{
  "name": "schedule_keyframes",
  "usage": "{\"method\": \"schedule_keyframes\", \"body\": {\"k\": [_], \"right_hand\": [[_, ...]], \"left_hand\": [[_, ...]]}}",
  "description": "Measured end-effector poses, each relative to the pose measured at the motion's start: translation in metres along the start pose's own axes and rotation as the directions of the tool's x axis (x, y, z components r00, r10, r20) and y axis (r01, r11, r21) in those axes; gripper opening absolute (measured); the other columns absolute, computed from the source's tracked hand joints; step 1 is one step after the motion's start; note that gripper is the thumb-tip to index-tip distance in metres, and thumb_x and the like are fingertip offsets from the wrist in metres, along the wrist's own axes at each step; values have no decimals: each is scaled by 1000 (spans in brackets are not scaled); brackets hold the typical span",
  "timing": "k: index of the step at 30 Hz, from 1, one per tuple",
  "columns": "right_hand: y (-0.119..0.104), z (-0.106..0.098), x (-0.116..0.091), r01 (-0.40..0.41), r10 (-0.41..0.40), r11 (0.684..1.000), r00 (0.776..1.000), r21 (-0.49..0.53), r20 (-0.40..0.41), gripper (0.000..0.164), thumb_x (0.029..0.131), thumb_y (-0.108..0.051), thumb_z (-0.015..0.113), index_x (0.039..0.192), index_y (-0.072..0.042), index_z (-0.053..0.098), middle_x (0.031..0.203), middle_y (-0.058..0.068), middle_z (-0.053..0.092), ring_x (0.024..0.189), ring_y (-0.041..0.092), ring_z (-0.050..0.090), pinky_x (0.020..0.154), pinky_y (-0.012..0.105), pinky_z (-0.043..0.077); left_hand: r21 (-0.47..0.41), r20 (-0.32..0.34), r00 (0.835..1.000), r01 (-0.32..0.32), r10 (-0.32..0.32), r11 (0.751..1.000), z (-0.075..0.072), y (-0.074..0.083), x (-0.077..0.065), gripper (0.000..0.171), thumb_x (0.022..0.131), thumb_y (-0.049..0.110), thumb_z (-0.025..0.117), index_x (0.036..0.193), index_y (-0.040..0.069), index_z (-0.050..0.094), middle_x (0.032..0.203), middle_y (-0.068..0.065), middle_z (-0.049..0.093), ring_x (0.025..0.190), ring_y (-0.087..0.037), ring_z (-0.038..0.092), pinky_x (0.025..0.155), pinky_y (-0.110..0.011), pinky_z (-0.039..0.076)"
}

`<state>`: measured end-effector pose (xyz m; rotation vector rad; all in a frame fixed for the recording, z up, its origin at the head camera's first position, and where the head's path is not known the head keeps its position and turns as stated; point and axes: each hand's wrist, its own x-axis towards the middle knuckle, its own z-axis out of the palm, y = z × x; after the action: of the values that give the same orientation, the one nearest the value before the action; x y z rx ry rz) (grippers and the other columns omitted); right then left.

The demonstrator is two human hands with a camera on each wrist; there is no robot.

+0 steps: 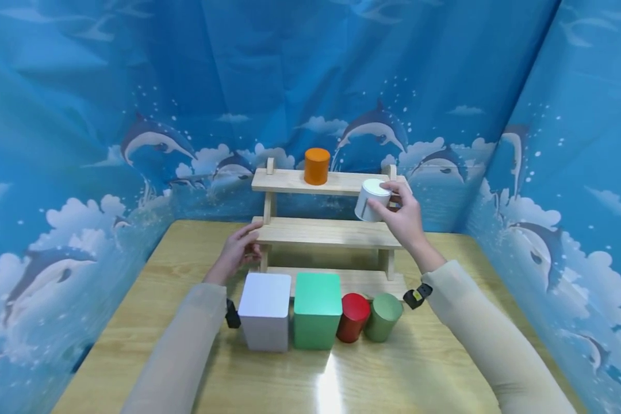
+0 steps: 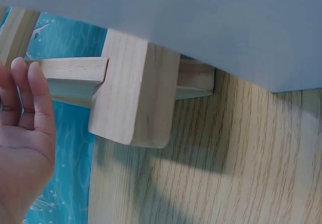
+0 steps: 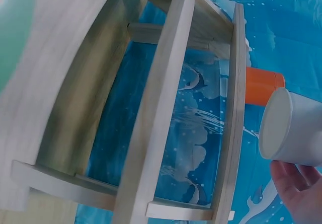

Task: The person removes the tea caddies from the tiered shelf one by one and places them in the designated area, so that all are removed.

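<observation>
My right hand (image 1: 406,215) grips a white cylinder (image 1: 368,201), thumb on its near side and fingers at its top edge. The cylinder is tilted slightly in front of the right part of a three-step wooden display stand (image 1: 326,231). In the right wrist view, the white cylinder (image 3: 289,128) shows its round end face beside the stand's top board. On that board stands an orange cylinder (image 1: 317,167). My left hand (image 1: 237,251) is at the left end of the middle board; its fingers (image 2: 37,90) are extended, with the tips right by the wood.
In front of the stand, side by side on the wooden table (image 1: 134,328), are a white block (image 1: 265,313), a green block (image 1: 318,313), a red cylinder (image 1: 353,319) and a pale green cylinder (image 1: 383,319). A blue dolphin-print curtain (image 1: 269,86) hangs behind and at both sides.
</observation>
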<state>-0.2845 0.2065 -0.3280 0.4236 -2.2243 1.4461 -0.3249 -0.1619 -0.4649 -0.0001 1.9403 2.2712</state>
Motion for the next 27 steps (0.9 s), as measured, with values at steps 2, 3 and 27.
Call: {"method": "schedule_keyframes", "body": {"k": [2, 3, 27], "right_hand": [[-10, -1, -8, 21, -21, 1000, 1000, 1, 0, 40, 86, -17, 67, 120, -2, 53, 122, 13, 51, 102, 29, 55, 80, 32, 51], [-14, -2, -11, 29, -29, 1000, 1000, -4, -3, 39, 86, -14, 67, 119, 0, 53, 121, 14, 51, 101, 30, 55, 79, 29, 51], [-10, -23, -65, 87, -90, 995, 994, -51, -65, 37, 82, 4, 67, 116, 10, 52, 115, 23, 54, 92, 9, 54, 74, 18, 49]], "left_hand": [[0, 1, 1000, -4, 4, 1000, -1, 0, 0, 42, 93, 30, 57, 134, 21, 51, 65, -2, 58, 59, -14, 57, 60, -33, 54], [3, 4, 1000, -8, 8, 1000, -1, 1, 1, 42, 94, 30, 57, 134, 20, 51, 65, -2, 58, 59, -14, 57, 60, -33, 54], [4, 53, 999, 5, -6, 1000, -2, 6, -5, 43, 95, 27, 53, 136, 17, 48, 67, -5, 58, 63, -18, 57, 68, -40, 54]]}}
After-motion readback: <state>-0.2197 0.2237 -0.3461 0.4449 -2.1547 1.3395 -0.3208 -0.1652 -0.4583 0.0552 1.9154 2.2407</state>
